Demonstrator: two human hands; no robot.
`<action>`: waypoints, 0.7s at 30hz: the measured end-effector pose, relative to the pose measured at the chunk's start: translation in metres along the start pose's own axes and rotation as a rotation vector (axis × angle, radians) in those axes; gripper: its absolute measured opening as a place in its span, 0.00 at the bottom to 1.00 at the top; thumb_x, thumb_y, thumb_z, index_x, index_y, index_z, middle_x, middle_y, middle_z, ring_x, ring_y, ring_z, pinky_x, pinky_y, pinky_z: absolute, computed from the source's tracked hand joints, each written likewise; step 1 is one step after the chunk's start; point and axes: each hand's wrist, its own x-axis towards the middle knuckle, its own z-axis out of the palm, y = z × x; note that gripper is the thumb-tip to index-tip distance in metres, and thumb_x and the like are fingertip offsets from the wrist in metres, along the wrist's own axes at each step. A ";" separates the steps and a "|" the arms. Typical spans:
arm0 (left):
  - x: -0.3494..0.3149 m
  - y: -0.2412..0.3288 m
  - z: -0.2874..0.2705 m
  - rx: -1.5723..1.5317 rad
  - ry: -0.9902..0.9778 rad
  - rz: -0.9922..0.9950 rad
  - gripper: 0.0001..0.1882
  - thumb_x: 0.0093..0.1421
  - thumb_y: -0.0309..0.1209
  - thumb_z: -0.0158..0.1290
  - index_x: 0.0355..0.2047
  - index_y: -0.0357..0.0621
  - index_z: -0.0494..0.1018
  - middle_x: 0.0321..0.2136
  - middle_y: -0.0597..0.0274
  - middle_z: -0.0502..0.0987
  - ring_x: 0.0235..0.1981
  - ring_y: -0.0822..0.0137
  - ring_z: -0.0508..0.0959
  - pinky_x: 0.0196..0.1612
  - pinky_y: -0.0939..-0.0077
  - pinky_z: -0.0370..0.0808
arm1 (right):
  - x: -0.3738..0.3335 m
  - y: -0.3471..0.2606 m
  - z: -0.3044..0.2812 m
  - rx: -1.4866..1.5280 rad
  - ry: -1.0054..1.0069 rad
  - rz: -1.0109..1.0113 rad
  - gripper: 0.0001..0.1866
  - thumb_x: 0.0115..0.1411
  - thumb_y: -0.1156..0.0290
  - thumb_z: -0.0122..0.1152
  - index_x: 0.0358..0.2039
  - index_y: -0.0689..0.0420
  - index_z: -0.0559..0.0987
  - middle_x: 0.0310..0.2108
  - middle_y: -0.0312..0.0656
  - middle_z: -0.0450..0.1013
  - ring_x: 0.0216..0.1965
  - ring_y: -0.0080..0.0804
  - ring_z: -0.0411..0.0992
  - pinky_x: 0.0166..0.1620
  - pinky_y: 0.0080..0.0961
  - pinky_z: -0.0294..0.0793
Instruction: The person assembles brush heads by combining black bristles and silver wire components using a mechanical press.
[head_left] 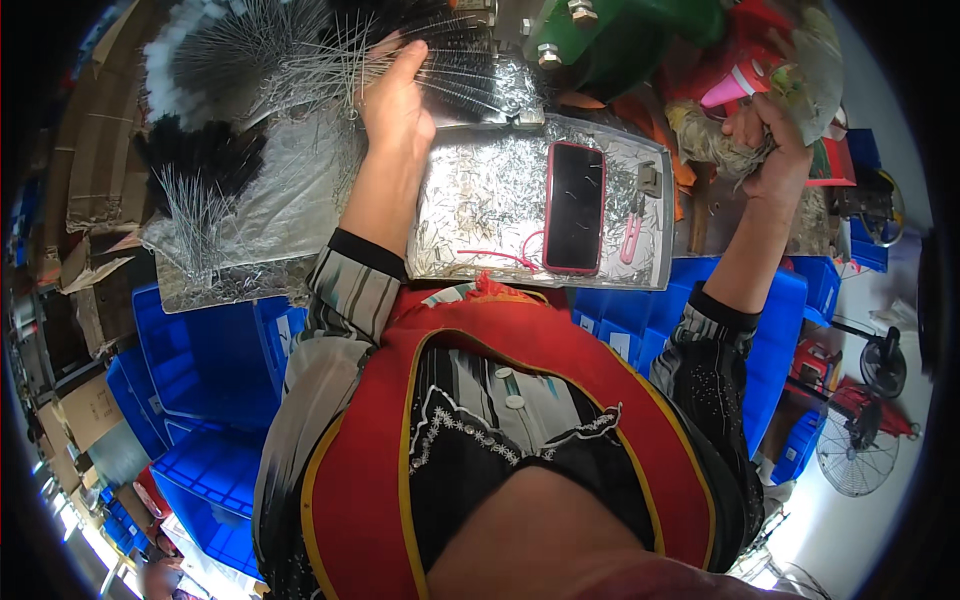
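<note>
While left fingers (408, 62) grasp a fan of black-bristled wire brushes (462, 84), right fingers (768, 114) curl against a pink-and-white piece (728, 90), grip unclear; loose brushes (196, 205) left of left fingers, phone (575, 205) in tray (480, 205) between both, nearer the body.

Blk-bristled brushes (458, 84) w/ silvery wires (335, 78), red apron (362, 450) w/ yel trim (407, 450), blu bins (205, 350)

Brushes (460, 80): bare metal wire, matt bristles. Tray (480, 200): reflective, rough-looking floor. Phone (575, 205): smooth, glossy screen. Bins (205, 350): smooth plastic, slight sheen. Green housing (625, 30): glossy paint. Bolts (549, 55): bright metal. Apron (350, 480): matt cloth. Carton (110, 155): matt cardboard.
</note>
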 end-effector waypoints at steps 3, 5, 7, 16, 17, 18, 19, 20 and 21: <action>0.002 -0.002 0.001 0.020 -0.003 0.045 0.16 0.46 0.14 0.52 0.38 0.34 0.68 0.34 0.54 0.73 0.35 0.63 0.74 0.42 0.71 0.73 | 0.002 0.003 -0.005 0.031 -0.015 0.031 0.12 0.48 0.74 0.54 0.11 0.62 0.68 0.10 0.39 0.59 0.15 0.30 0.62 0.25 0.27 0.66; 0.006 -0.006 -0.001 0.030 0.007 0.072 0.16 0.46 0.14 0.52 0.38 0.34 0.68 0.34 0.53 0.73 0.34 0.63 0.74 0.41 0.71 0.73 | 0.002 -0.001 0.000 -0.012 0.021 0.069 0.11 0.50 0.74 0.49 0.13 0.57 0.64 0.10 0.35 0.54 0.15 0.26 0.57 0.27 0.25 0.63; 0.010 -0.009 -0.006 0.003 -0.018 0.091 0.16 0.46 0.13 0.52 0.38 0.34 0.68 0.34 0.53 0.73 0.34 0.63 0.74 0.41 0.71 0.73 | 0.003 -0.009 0.004 -0.014 0.015 0.082 0.11 0.50 0.74 0.49 0.13 0.57 0.64 0.10 0.34 0.54 0.15 0.26 0.57 0.27 0.25 0.63; 0.008 -0.010 -0.003 0.007 -0.046 0.081 0.17 0.44 0.13 0.54 0.37 0.34 0.70 0.35 0.53 0.73 0.35 0.64 0.74 0.41 0.72 0.73 | 0.001 0.075 -0.018 0.083 -0.061 -0.339 0.09 0.49 0.79 0.49 0.14 0.64 0.69 0.10 0.40 0.60 0.14 0.30 0.61 0.27 0.30 0.68; 0.008 -0.009 -0.004 0.006 -0.043 0.085 0.17 0.44 0.13 0.54 0.37 0.34 0.70 0.35 0.53 0.73 0.35 0.64 0.74 0.41 0.72 0.73 | 0.002 0.078 -0.018 0.081 -0.083 -0.366 0.08 0.49 0.79 0.49 0.14 0.65 0.69 0.10 0.40 0.60 0.14 0.30 0.61 0.27 0.30 0.68; 0.009 -0.007 -0.007 -0.001 -0.048 0.063 0.17 0.44 0.13 0.54 0.37 0.34 0.70 0.35 0.54 0.73 0.35 0.64 0.74 0.41 0.71 0.72 | 0.002 0.069 -0.014 0.087 -0.093 -0.365 0.08 0.49 0.79 0.49 0.14 0.65 0.69 0.10 0.40 0.60 0.14 0.30 0.61 0.27 0.30 0.68; 0.008 -0.006 -0.008 -0.009 -0.054 0.040 0.17 0.44 0.13 0.54 0.37 0.34 0.70 0.35 0.55 0.74 0.34 0.64 0.74 0.42 0.71 0.72 | 0.002 0.052 -0.012 0.106 -0.069 -0.234 0.08 0.49 0.78 0.50 0.15 0.65 0.70 0.10 0.40 0.60 0.14 0.31 0.61 0.26 0.30 0.68; 0.007 -0.004 -0.010 -0.002 -0.055 0.039 0.17 0.44 0.13 0.54 0.37 0.34 0.70 0.35 0.55 0.74 0.34 0.64 0.74 0.42 0.71 0.72 | -0.003 0.035 -0.007 0.125 -0.032 -0.099 0.08 0.48 0.78 0.51 0.15 0.66 0.71 0.10 0.40 0.59 0.14 0.31 0.61 0.26 0.30 0.67; 0.007 -0.004 -0.010 -0.008 -0.036 0.048 0.17 0.44 0.13 0.54 0.37 0.35 0.70 0.35 0.55 0.74 0.34 0.64 0.74 0.42 0.72 0.72 | -0.004 0.024 -0.002 0.127 -0.024 -0.099 0.08 0.48 0.78 0.51 0.15 0.66 0.71 0.10 0.40 0.59 0.14 0.31 0.61 0.26 0.30 0.67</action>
